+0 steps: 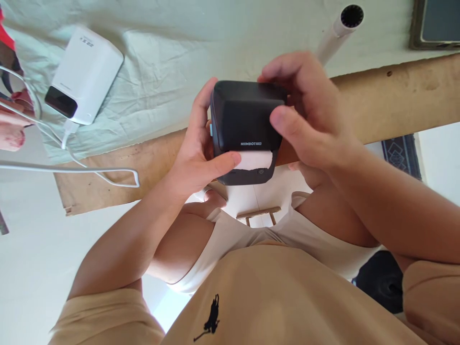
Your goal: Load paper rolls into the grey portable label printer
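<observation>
A black label printer [247, 115] marked NIIMBOT is held up in front of me, over the near edge of the table. White label paper [256, 160] shows in the slot on its front. My left hand [194, 153] grips the printer's left side, the thumb lying across the paper and the fingers behind the body. At the right side, my right hand [312, 105] is curled around the upper corner, with its thumb against the black cover. Its other fingertips are partly hidden behind the printer.
A white power bank [85, 74] with a plugged-in white cable [68, 167] lies at left on the pale green cloth [161, 52]. A white tube [336, 36] and a dark-screened device [440, 21] are at the upper right. A brown board [395, 93] runs along the table edge. Part of another person's hand [12, 132] shows at far left.
</observation>
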`<state>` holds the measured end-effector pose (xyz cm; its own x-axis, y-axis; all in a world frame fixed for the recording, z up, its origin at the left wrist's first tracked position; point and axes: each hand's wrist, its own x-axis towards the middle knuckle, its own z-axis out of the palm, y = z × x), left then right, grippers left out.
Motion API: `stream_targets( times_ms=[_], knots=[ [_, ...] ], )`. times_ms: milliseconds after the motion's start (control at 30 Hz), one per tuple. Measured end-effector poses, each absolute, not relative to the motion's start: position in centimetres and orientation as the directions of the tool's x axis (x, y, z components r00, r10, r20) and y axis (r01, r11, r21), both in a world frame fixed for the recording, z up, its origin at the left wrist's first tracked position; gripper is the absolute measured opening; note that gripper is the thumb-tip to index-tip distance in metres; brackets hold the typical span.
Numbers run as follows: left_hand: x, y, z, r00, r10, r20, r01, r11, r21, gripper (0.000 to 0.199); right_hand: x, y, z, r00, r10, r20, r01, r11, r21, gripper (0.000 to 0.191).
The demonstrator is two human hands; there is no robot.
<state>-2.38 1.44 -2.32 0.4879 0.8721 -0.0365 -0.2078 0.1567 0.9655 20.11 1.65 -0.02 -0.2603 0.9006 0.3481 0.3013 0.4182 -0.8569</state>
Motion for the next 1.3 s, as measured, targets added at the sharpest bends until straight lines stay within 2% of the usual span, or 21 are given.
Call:
stream_targets(
  times_ms=[100, 233, 467, 600, 767, 933, 1033, 1167, 1300],
  knots=[
    [-1.8, 1.3, -2.1, 0.481, 0.876, -0.024, -0.259, 0.169, 0.951, 0.068, 20.2, 1.8, -0.2, -0.363, 0.885, 0.291, 0.323, 0.412, -0.852, 0.056],
    [-1.0, 1.2, -1.7, 0.410, 0.909, -0.073, -0.265, 0.195, 0.944, 0.049, 20.4, 2.3, -0.5, -0.405, 0.887, 0.221, 0.354, 0.375, -0.857, 0.063],
    [-1.1, 1.3, -0.5, 0.366, 0.908, -0.202, -0.200, 0.288, 0.936, 0.046, 20.0, 3.1, -0.7, -0.385, 0.901, 0.200, 0.412, 0.361, -0.836, 0.063],
    [-0.9, 1.4, -0.3, 0.353, 0.916, -0.190, -0.201, 0.273, 0.941, 0.049, 19.8, 2.8, -0.4, -0.359, 0.921, 0.153, 0.442, 0.312, -0.841, 0.066],
    [-0.4, 1.6, 0.2, 0.402, 0.888, -0.223, -0.206, 0.325, 0.923, 0.048, 20.0, 2.5, -0.2, -0.364, 0.915, 0.176, 0.433, 0.334, -0.838, 0.065],
    [-0.4, 1.5, 0.3, 0.436, 0.878, -0.198, -0.205, 0.311, 0.928, 0.062, 20.0, 2.6, -0.4, -0.361, 0.903, 0.233, 0.411, 0.378, -0.830, 0.058],
    [-0.5, 1.5, 0.1, 0.437, 0.878, -0.197, -0.186, 0.303, 0.935, 0.056, 20.0, 2.8, -0.4, -0.377, 0.897, 0.230, 0.419, 0.386, -0.822, 0.051],
    [-0.5, 1.6, -0.1, 0.401, 0.902, -0.157, -0.187, 0.249, 0.950, 0.053, 20.0, 3.1, -0.6, -0.401, 0.863, 0.308, 0.344, 0.454, -0.822, 0.050],
    [-0.4, 1.7, 0.2, 0.450, 0.860, -0.240, -0.217, 0.366, 0.905, 0.036, 20.0, 3.5, -1.4, -0.413, 0.827, 0.382, 0.296, 0.518, -0.802, 0.053]
  ],
)
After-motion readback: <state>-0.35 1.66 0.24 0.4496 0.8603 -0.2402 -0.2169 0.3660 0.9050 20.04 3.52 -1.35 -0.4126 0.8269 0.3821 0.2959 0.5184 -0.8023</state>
